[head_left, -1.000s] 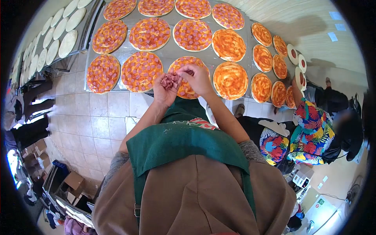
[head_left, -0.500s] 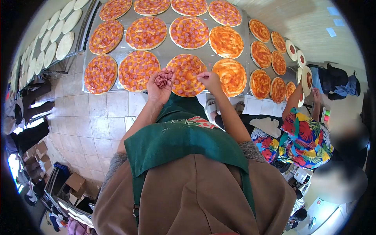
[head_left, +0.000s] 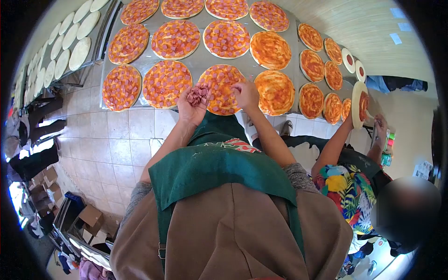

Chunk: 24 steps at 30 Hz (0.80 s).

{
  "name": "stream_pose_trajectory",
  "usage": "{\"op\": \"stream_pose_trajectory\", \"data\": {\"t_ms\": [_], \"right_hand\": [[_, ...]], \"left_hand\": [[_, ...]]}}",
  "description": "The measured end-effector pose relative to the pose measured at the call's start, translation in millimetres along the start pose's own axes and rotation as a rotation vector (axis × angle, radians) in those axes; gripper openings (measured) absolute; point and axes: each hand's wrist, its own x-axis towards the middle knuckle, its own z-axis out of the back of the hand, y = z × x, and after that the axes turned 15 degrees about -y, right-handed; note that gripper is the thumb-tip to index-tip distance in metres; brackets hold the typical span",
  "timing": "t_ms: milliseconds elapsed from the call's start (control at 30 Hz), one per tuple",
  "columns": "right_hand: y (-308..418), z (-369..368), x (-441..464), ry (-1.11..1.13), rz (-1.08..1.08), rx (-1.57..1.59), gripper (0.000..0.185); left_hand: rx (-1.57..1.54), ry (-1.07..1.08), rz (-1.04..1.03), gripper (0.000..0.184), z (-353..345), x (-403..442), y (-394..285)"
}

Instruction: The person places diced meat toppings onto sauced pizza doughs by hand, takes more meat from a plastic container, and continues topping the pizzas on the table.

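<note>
Over the near edge of the worktop (head_left: 294, 33), I see both hands reaching out from the green apron (head_left: 210, 175), forearms slanting inward from bent elbows. On my feed the left hand (head_left: 190, 111) is turned palm up and cupped, its fingers curled round a loose heap of pink meat pieces (head_left: 198, 94) that it holds above the gap between two pizzas. Its wrist is nearly straight, in line with the forearm. To its right, and apart from it, the right hand (head_left: 247, 96) is turned back upward, wrist slightly bent, fingers folded in toward the thumb. I cannot tell whether its tips meet, pinch a piece or touch the food. Between the two hands lies the front-row pizza (head_left: 218, 86), sauced, with meat cubes scattered over it. Just beside it, past the right hand, I see a sauced pizza without meat (head_left: 276, 95); on the other side, near the left hand, is a pizza covered in cubes (head_left: 161, 86). Farther right, a co-worker's hands are raised by a tilted dough round (head_left: 357, 105) with red sauce on its face.
</note>
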Motion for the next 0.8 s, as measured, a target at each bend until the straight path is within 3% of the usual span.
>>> {"op": "stream_pose_trajectory", "data": {"t_ms": [67,167,267,367,500,700,800], "right_hand": [[6,3,4,0.056,0.06,-0.059,0.011],[37,17,12,0.018,-0.062,0.338,0.013],[78,34,17,0.004,0.138,0.607,0.015],[95,45,17,-0.034,0.392,0.402,0.025],[93,36,10,0.076,0.304,0.311,0.025],[98,39,10,-0.01,0.269,0.4,0.018],[90,33,13,0.076,0.25,0.406,0.015]], "left_hand": [[0.013,-0.002,0.002,0.03,-2,-2,2],[0.028,-0.03,-0.016,0.031,-9,-7,3],[0.021,0.009,0.005,0.03,4,5,4],[0.016,-0.023,0.005,0.026,-1,5,8],[0.043,-0.038,-0.005,0.025,-3,4,8],[0.047,-0.043,-0.02,0.024,-4,7,11],[0.045,0.014,0.025,0.026,-2,9,10]]}}
